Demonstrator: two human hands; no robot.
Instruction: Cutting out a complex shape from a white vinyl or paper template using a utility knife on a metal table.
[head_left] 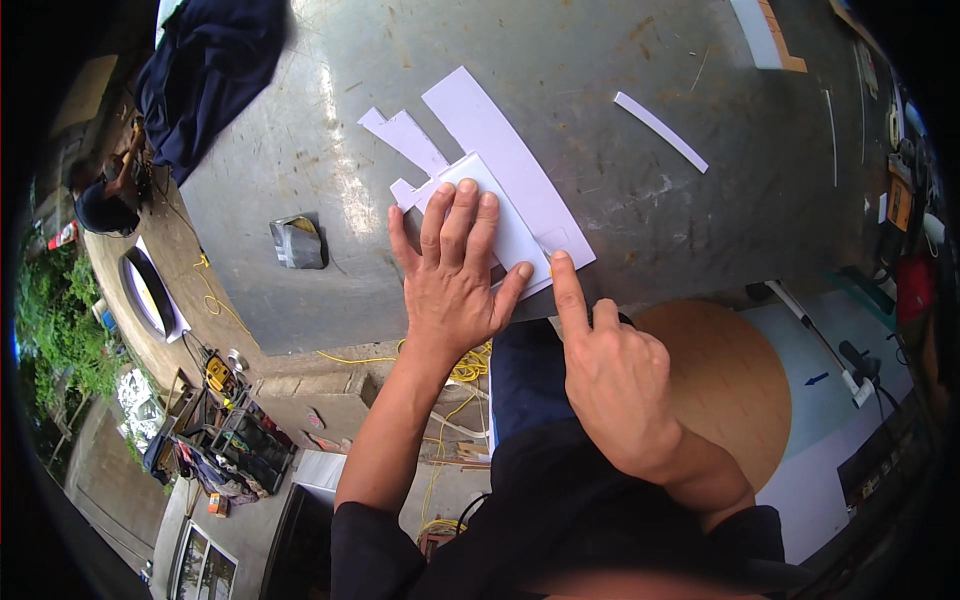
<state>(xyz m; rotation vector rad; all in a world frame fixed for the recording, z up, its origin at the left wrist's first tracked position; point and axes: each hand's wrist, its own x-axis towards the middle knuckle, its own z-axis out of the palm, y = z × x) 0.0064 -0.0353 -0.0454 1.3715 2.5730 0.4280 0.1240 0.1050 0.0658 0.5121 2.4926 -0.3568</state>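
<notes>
My left hand [450, 265] lies with fingers spread, pressing a smaller white rectangular piece [500, 215] down over a white sheet strip [500, 140] on the grey metal table [400, 45]. An irregular white offcut [405, 135] with notched edges sticks out beyond the fingertips. Over the strip's near right corner is my right hand [620, 380], its index finger stretched out and the others curled. A speck of yellow shows beside that fingertip. Whatever the curled fingers grip, if anything, is hidden beneath them.
A thin white strip [660, 132] lies to the right on the table. At left are a grey tape-wrapped object [298, 243] and dark blue cloth [215, 75]. A brown round board [720, 390] stands below the table's near edge, by a yellow cord [470, 365].
</notes>
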